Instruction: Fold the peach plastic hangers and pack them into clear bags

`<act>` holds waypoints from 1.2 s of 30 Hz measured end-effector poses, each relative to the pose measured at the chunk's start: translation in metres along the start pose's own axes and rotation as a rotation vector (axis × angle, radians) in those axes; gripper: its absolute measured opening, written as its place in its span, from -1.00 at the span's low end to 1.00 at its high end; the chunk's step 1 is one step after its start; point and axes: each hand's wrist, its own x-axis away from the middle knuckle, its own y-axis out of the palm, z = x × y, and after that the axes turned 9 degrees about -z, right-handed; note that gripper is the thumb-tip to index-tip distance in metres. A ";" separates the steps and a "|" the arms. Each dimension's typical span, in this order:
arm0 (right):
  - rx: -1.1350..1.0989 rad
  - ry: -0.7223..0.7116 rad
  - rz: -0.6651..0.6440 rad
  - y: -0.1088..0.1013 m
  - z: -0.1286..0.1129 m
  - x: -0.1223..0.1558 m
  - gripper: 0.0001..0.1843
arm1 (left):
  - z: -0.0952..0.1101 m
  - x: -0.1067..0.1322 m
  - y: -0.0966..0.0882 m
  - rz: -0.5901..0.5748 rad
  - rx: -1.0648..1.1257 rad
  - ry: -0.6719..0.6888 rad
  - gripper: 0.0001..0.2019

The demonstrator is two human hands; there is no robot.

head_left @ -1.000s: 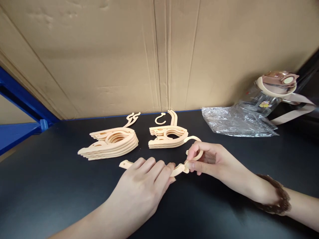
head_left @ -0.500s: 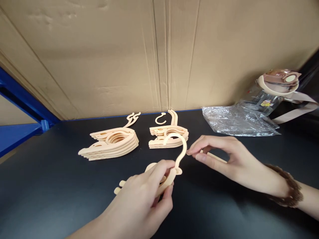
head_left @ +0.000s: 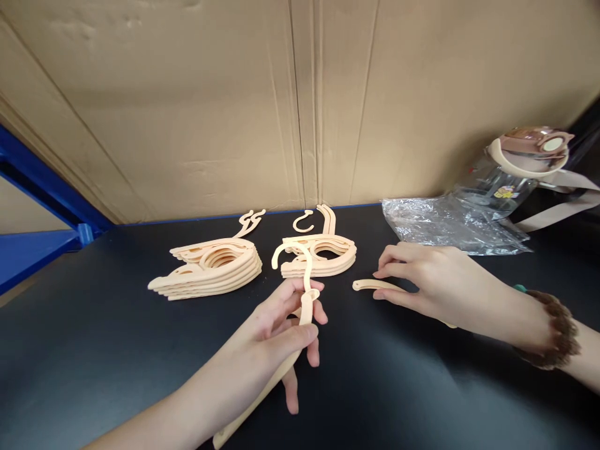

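My left hand (head_left: 276,325) is closed around a cream plastic folding hanger (head_left: 306,307), with the thumb on its near side. The hanger's hook (head_left: 307,259) points up and curls left. One long arm of the hanger runs down toward the bottom edge; my fingers hide part of the rest. My right hand (head_left: 431,281) has thumb and fingertips on either side of a loose, curved cream hanger arm (head_left: 368,284), low over the black table. Under the palm, most of that arm is covered, and only its other end pokes out below the hand.
Two stacks of folded cream hangers, a left stack (head_left: 210,269) and a smaller middle stack (head_left: 323,269), lie ahead. Behind them are loose hooks (head_left: 250,222), another hook (head_left: 304,222) and curved strips (head_left: 327,219). A clear plastic bag (head_left: 450,222) and bottle (head_left: 510,175) are at right, against cardboard (head_left: 210,112).
My left hand has turned over with the hanger, whose hook moved left and whose long arm now shows below. My right hand has shifted slightly right, exposing the loose arm's end.
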 end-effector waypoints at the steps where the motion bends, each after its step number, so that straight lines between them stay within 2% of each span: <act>1: 0.003 0.002 -0.009 0.000 0.000 0.000 -0.73 | 0.002 0.000 0.001 0.027 0.014 -0.027 -0.67; 4: -0.033 -0.002 -0.041 -0.001 -0.001 0.000 -0.79 | 0.005 -0.001 0.005 0.101 0.045 -0.075 -0.71; 8: -0.310 0.008 -0.071 -0.008 -0.012 0.000 -0.96 | 0.007 -0.004 0.008 0.135 0.037 -0.079 -0.61; 12: -0.548 -0.131 -0.021 -0.010 -0.029 0.004 -0.89 | 0.007 -0.004 0.005 0.118 0.001 -0.070 -0.59; 15: -0.441 -0.257 0.035 -0.010 -0.040 0.009 -0.90 | 0.007 -0.002 0.005 0.112 0.004 -0.106 -0.58; 18: -0.346 -0.324 0.063 -0.010 -0.047 0.013 -0.86 | 0.008 0.000 0.007 0.072 0.047 -0.149 -0.56; 20: -0.376 -0.336 0.072 -0.011 -0.051 0.014 -0.89 | 0.009 0.001 0.008 0.040 0.077 -0.172 -0.54; 24: -0.382 -0.360 0.070 -0.012 -0.054 0.011 -0.79 | 0.012 0.002 0.009 0.024 0.120 -0.190 -0.56; 26: -0.316 -0.368 0.084 -0.010 -0.055 0.009 -0.79 | 0.012 0.002 0.009 0.027 0.136 -0.195 -0.57; 32: -0.057 -0.342 0.254 0.000 -0.055 0.006 -0.74 | 0.011 0.002 0.008 -0.017 0.157 -0.200 -0.55; 36: 0.025 -0.343 0.264 0.001 -0.056 0.007 -0.71 | 0.010 0.003 0.008 -0.015 0.139 -0.217 -0.51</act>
